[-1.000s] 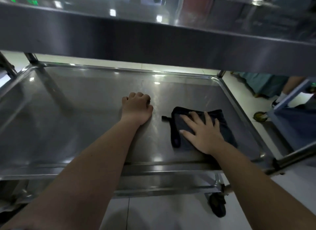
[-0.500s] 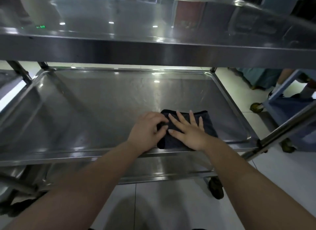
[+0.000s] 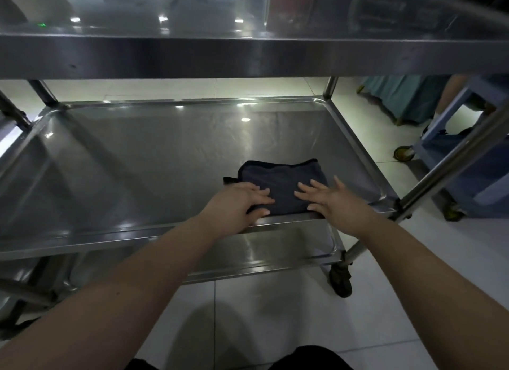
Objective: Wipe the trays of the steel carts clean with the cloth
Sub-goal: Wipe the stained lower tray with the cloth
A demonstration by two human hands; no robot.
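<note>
Since the earlier frames the left hand has uncurled from the cloth's left edge and now lies flat on the cloth, beside the right hand, which remains pressed on it. Left hand: fingers straight and close together on the near left part of the cloth, thumb along its near edge. Right hand: fingers straight and slightly apart on the near right part, thumb near the tray rim. Neither hand grips the fabric. The dark cloth lies folded on the middle tray of the steel cart, in the near right quarter, close to the near rim. Its near edge is covered by both hands. A small tab projects at its left corner; whether it is a loop or a tag cannot be told. The top tray crosses the upper view and is cut off at the frame edge; only its front wall and reflections show. The lower tray is largely hidden behind the middle tray and the forearms. One caster shows at the near right leg. A blue cart stands well apart at right, partly cut off.
</note>
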